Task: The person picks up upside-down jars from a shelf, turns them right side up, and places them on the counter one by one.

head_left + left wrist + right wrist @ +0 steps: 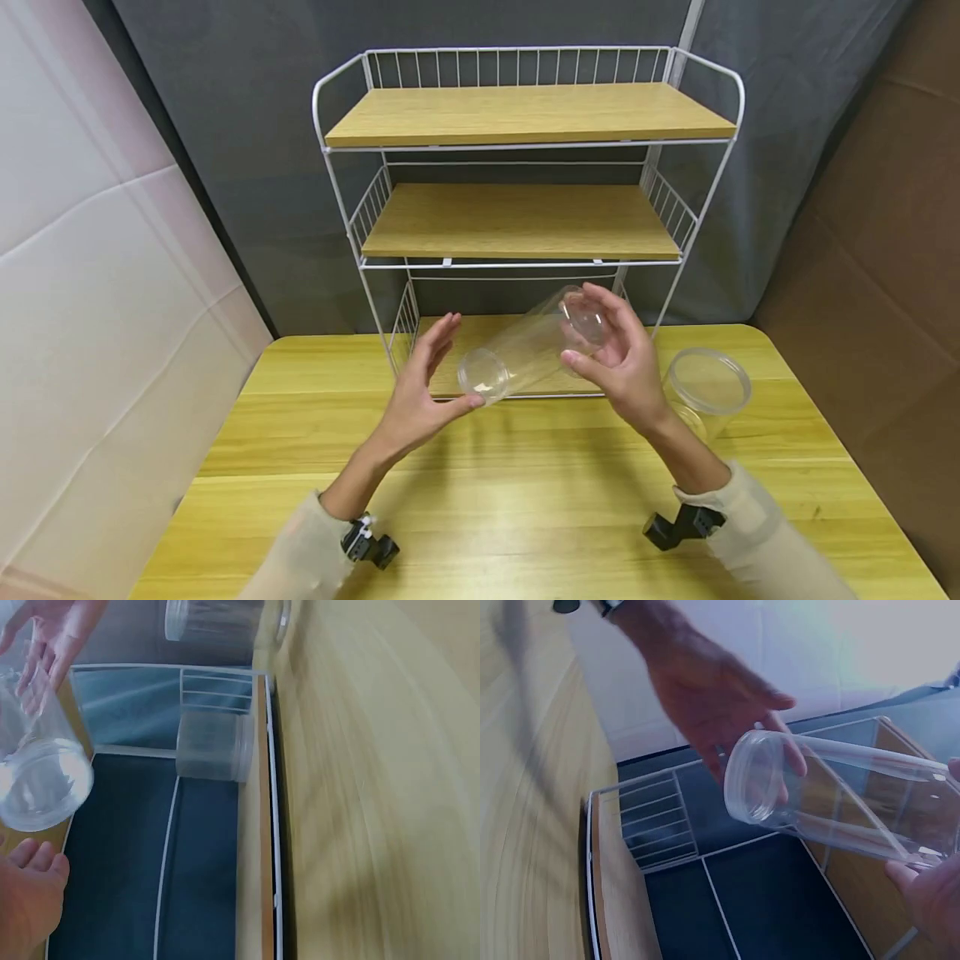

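A clear plastic jar point(528, 342) is held tilted in the air before the lowest shelf. My right hand point(622, 358) grips its upper right end, thumb on the near side and fingers round the far side. My left hand point(423, 387) is spread at the lower left end, its thumb tip right at the rim. In the right wrist view, the ringed end of the jar point(754, 776) faces the left hand point(712, 697), whose fingers are loosely extended behind it.
A white wire rack with wooden shelves point(517, 221) stands at the back of the wooden table point(510, 517). Another clear jar point(214, 746) stands on its lowest shelf at the right. A further clear jar point(708, 387) stands on the table, right of the rack.
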`<state>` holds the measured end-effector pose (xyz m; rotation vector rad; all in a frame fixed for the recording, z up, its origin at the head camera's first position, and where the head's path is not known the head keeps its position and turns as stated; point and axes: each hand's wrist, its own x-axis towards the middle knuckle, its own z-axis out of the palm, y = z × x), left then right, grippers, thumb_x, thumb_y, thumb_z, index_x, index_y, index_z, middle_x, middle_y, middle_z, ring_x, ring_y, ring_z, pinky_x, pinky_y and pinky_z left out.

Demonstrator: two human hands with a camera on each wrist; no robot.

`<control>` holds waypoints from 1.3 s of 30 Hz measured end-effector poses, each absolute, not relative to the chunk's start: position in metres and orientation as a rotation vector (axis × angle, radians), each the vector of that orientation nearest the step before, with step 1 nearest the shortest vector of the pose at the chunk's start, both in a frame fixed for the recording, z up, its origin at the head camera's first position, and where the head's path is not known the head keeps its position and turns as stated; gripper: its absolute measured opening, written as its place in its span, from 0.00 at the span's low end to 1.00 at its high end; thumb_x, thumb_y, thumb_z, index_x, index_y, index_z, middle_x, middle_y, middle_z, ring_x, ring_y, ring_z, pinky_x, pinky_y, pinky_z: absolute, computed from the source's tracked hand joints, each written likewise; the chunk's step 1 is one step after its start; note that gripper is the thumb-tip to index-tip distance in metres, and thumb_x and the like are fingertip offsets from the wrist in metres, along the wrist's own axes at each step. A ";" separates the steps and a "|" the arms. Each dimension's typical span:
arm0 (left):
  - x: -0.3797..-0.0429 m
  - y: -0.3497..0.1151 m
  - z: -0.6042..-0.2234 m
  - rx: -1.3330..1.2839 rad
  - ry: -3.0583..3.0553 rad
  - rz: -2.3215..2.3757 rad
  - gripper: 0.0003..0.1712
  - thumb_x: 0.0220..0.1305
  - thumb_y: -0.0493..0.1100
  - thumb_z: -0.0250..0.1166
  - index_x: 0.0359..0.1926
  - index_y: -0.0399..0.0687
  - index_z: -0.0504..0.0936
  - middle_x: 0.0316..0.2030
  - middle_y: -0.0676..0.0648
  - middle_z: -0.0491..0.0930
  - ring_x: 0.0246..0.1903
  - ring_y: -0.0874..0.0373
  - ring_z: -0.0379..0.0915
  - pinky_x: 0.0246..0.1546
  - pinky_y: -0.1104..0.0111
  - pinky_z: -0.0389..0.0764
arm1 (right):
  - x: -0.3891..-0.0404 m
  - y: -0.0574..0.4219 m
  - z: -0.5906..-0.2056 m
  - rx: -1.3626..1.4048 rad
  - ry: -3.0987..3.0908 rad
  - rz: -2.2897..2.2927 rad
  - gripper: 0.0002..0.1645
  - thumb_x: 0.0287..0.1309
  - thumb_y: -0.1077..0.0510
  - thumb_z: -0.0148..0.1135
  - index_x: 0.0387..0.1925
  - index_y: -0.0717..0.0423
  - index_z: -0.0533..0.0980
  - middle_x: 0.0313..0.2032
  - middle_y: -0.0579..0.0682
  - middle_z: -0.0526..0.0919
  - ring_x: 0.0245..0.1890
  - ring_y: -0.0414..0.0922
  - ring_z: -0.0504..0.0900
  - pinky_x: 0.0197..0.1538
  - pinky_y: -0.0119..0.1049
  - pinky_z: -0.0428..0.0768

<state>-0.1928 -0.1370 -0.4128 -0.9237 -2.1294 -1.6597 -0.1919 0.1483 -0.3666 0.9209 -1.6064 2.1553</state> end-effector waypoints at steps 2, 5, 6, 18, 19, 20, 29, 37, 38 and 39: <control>-0.193 -0.134 -0.416 -0.919 -2.125 -1.712 0.65 0.56 0.61 0.81 0.83 0.42 0.54 0.80 0.41 0.59 0.79 0.40 0.56 0.79 0.62 0.60 | -0.193 0.148 -0.366 0.909 -1.504 2.237 0.45 0.50 0.86 0.57 0.73 0.73 0.62 0.63 0.56 0.76 0.67 0.51 0.78 0.68 0.48 0.79; -0.195 -0.129 -0.420 -0.931 -2.075 -1.790 0.65 0.55 0.51 0.84 0.83 0.39 0.53 0.79 0.39 0.60 0.77 0.39 0.58 0.77 0.65 0.65 | -0.194 0.147 -0.367 0.870 -1.384 2.335 0.42 0.53 0.84 0.54 0.72 0.71 0.63 0.63 0.57 0.76 0.67 0.53 0.78 0.69 0.51 0.78; -0.195 -0.127 -0.421 -0.930 -2.055 -1.815 0.64 0.55 0.46 0.85 0.82 0.38 0.53 0.79 0.37 0.60 0.77 0.40 0.59 0.76 0.66 0.67 | -0.194 0.146 -0.367 0.849 -1.356 2.365 0.41 0.54 0.83 0.53 0.72 0.70 0.63 0.63 0.57 0.76 0.66 0.53 0.78 0.69 0.51 0.78; -0.194 -0.119 -0.423 -0.800 -1.894 -2.086 0.54 0.51 0.19 0.75 0.76 0.27 0.58 0.71 0.33 0.67 0.67 0.54 0.71 0.67 0.63 0.78 | -0.197 0.146 -0.387 0.622 -1.218 2.671 0.38 0.65 0.74 0.56 0.74 0.66 0.58 0.63 0.58 0.75 0.64 0.52 0.79 0.69 0.48 0.79; -0.193 -0.120 -0.422 -0.801 -1.886 -2.078 0.53 0.50 0.18 0.75 0.75 0.27 0.59 0.70 0.34 0.68 0.67 0.54 0.71 0.67 0.63 0.78 | -0.197 0.147 -0.390 0.608 -1.249 2.677 0.39 0.66 0.72 0.57 0.76 0.66 0.56 0.63 0.58 0.75 0.64 0.52 0.79 0.69 0.48 0.80; -0.193 -0.121 -0.421 -0.805 -1.873 -2.069 0.53 0.49 0.17 0.74 0.75 0.27 0.60 0.70 0.33 0.68 0.66 0.53 0.71 0.68 0.63 0.78 | -0.198 0.149 -0.392 0.597 -1.278 2.689 0.40 0.67 0.72 0.56 0.77 0.67 0.55 0.63 0.58 0.74 0.64 0.51 0.79 0.69 0.48 0.79; -0.197 -0.131 -0.399 -0.900 -1.738 -2.047 0.53 0.46 0.14 0.72 0.74 0.22 0.59 0.67 0.27 0.68 0.68 0.39 0.68 0.67 0.62 0.79 | -0.202 0.159 -0.410 0.573 -1.650 2.636 0.40 0.69 0.72 0.49 0.79 0.75 0.51 0.66 0.58 0.73 0.65 0.48 0.79 0.71 0.46 0.77; -0.196 -0.137 -0.382 -0.881 -1.766 -1.997 0.52 0.43 0.15 0.72 0.73 0.24 0.64 0.66 0.42 0.72 0.62 0.48 0.71 0.62 0.67 0.82 | -0.203 0.173 -0.412 0.700 -2.284 2.092 0.38 0.70 0.66 0.62 0.77 0.66 0.63 0.71 0.67 0.72 0.68 0.61 0.76 0.61 0.32 0.83; -0.197 -0.138 -0.381 -0.887 -1.781 -1.982 0.52 0.43 0.15 0.72 0.73 0.24 0.65 0.66 0.42 0.72 0.62 0.48 0.72 0.62 0.67 0.82 | -0.201 0.175 -0.410 0.712 -2.301 2.049 0.38 0.70 0.66 0.63 0.77 0.66 0.63 0.71 0.67 0.72 0.68 0.64 0.75 0.61 0.32 0.83; -0.196 -0.139 -0.381 -0.895 -1.800 -1.965 0.52 0.43 0.14 0.72 0.73 0.25 0.66 0.66 0.41 0.72 0.62 0.47 0.72 0.62 0.67 0.82 | -0.200 0.177 -0.407 0.726 -2.307 2.018 0.38 0.70 0.67 0.63 0.77 0.65 0.63 0.71 0.66 0.72 0.69 0.66 0.73 0.62 0.32 0.83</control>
